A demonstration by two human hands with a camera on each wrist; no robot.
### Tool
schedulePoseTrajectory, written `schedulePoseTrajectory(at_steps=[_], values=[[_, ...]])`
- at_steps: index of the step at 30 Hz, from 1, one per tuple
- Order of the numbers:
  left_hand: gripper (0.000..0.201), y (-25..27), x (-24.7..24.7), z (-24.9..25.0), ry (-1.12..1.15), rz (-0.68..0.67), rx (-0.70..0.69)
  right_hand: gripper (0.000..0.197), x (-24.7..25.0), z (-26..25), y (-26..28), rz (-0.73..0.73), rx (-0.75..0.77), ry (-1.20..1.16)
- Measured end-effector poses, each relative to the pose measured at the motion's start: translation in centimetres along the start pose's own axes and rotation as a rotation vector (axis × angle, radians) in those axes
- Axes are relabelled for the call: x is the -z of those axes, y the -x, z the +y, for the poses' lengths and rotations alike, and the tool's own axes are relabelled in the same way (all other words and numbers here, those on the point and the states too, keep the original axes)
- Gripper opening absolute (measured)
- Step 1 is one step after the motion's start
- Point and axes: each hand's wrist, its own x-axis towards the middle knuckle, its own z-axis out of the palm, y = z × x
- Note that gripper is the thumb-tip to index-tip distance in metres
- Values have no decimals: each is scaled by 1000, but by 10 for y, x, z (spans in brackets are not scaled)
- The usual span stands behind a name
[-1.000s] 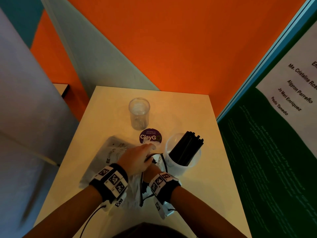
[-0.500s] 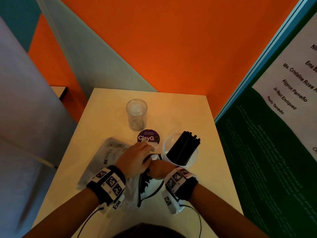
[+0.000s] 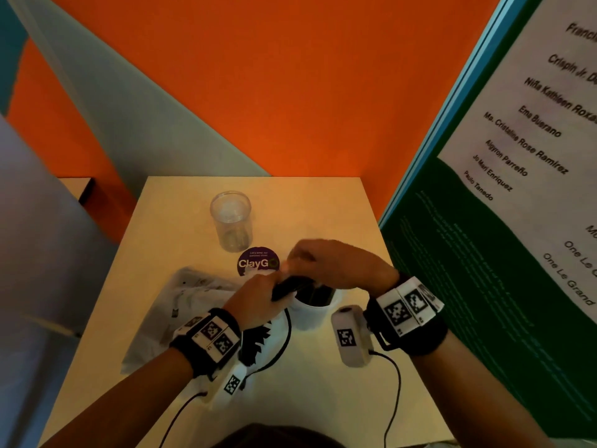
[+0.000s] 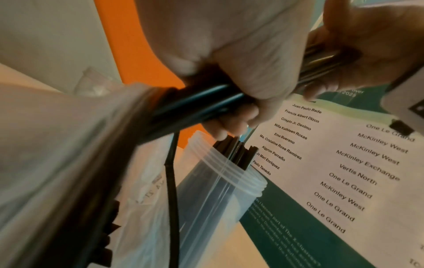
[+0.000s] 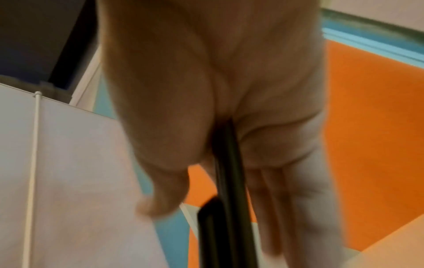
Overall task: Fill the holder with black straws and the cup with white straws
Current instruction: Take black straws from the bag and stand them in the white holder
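Both hands hold one bundle of black straws (image 3: pixel 286 287) (image 4: pixel 201 103) just above the holder. My left hand (image 3: pixel 255 299) (image 4: pixel 259 78) curls round the bundle where it leaves the plastic bag (image 3: pixel 190 302) (image 4: pixel 57 145). My right hand (image 3: pixel 329 263) (image 4: pixel 367 45) (image 5: pixel 206 90) grips its other end, and the straws (image 5: pixel 229 181) stick out below its palm. The translucent white holder (image 3: pixel 307 318) (image 4: pixel 218 190) stands under the hands with several black straws (image 4: pixel 236 152) in it. The clear cup (image 3: pixel 231 221) stands upright farther back, apart from both hands.
A purple round ClayGo sticker (image 3: pixel 258 262) lies between cup and holder. The table (image 3: pixel 323 205) ends at an orange wall behind and a green poster board (image 3: pixel 484 286) on the right. Wrist-camera cables (image 3: pixel 392 383) trail over the near table.
My right hand has come up from beside the bag to above the holder, drawing the black straw bundle out of the bag. The left hand stays at the bag's mouth.
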Motion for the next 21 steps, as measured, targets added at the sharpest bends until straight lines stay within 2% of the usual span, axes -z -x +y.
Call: schedulePoseTrajectory(at_steps=[2,4,8,11,13,16,17,19,21], values=[[8,-3,0,4,47,31,9,43,-3,0,-2,302,53,-155],[16,-6,-1,10,100,41,2,46,-11,-2,-6,493,113,-320],[21,-9,-3,20,189,46,-40,56,-26,-6,-15,573,187,-608],[17,-12,0,23,247,110,-34,45,-27,4,-15,678,343,-944],[15,-16,4,24,300,170,-18,32,-34,10,-16,657,478,-1084],[5,-20,7,29,319,227,-32,23,-52,4,-18,569,561,-969],[7,-22,7,31,350,228,-36,23,-55,1,-18,563,565,-921],[21,-25,9,30,335,188,-12,24,-49,-1,-16,596,571,-878],[49,-25,9,23,214,123,-24,24,-32,4,-11,678,564,-912]])
